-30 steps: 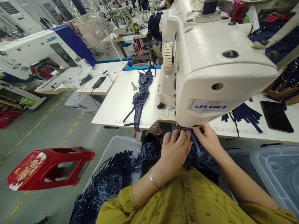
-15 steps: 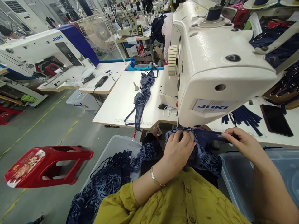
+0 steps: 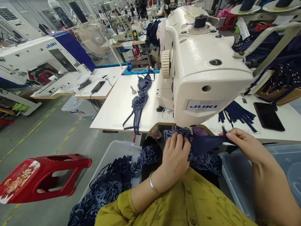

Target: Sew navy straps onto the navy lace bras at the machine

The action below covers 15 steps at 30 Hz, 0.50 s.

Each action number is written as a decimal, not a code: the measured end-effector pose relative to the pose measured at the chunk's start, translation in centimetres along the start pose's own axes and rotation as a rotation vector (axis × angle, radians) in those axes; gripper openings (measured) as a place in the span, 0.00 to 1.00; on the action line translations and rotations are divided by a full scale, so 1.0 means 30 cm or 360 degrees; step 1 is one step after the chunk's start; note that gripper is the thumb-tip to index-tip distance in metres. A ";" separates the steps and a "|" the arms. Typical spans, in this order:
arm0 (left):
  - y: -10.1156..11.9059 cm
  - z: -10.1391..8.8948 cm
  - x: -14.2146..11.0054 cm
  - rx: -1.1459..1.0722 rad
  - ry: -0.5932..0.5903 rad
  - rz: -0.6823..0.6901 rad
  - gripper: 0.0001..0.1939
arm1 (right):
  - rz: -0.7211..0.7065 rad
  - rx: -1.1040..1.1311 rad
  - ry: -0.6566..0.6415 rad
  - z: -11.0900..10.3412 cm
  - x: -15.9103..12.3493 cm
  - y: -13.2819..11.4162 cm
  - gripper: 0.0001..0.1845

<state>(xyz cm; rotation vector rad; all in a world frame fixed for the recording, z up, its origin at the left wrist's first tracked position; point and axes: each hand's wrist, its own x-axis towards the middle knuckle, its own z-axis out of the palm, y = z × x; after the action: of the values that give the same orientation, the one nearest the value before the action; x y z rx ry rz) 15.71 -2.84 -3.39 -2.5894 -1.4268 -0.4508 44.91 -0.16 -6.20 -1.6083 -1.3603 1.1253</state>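
Note:
A navy patterned bra lies across my lap, its upper edge under the head of the white sewing machine. My left hand is closed on the bra right below the needle area, fingertips curled over the fabric. Off to the right, my right hand pinches the end of the bra's dark mesh wing, which is stretched flat between both hands. A short strip of navy fabric sticks up at the right fingertips. The needle itself is hidden behind the machine head and my fingers.
Another bra lies on the white table at left. Navy straps and a phone rest at right. A clear bin of bras stands at lower left, a blue-grey bin at right. A red stool is on the floor.
The mesh wing is now spread wider and flatter between my hands. A strip end now stands up at my right fingertips. The whole view has shifted slightly.

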 end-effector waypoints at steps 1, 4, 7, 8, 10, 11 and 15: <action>-0.022 0.006 -0.013 0.0008 0.0061 -0.0047 0.20 | -0.0022 0.0138 -0.0027 0.024 0.002 -0.016 0.21; -0.104 0.037 -0.050 0.0083 0.0259 -0.0226 0.15 | -0.0015 0.0433 -0.0212 0.127 0.011 -0.076 0.23; -0.176 0.078 -0.072 0.0234 0.0303 -0.0422 0.21 | -0.0069 0.0542 -0.0213 0.250 0.036 -0.130 0.21; -0.191 0.092 -0.075 0.0278 0.0293 -0.0467 0.24 | -0.0144 0.0514 -0.0173 0.287 0.046 -0.143 0.20; -0.204 0.117 -0.075 0.0326 0.0294 -0.0470 0.28 | -0.0298 0.0359 -0.0103 0.345 0.062 -0.160 0.17; -0.204 0.128 -0.074 0.0329 0.0328 -0.0408 0.30 | -0.0360 0.0255 -0.0066 0.365 0.066 -0.167 0.15; -0.168 0.139 -0.059 0.0278 0.0625 0.0173 0.32 | -0.0472 -0.0113 0.0016 0.392 0.068 -0.198 0.13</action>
<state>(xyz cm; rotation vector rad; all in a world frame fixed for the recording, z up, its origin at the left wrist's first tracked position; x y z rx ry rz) 11.34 -0.41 -7.97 -2.2664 -1.1324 -0.7342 31.96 2.81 -5.09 -1.4006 -1.5863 0.8991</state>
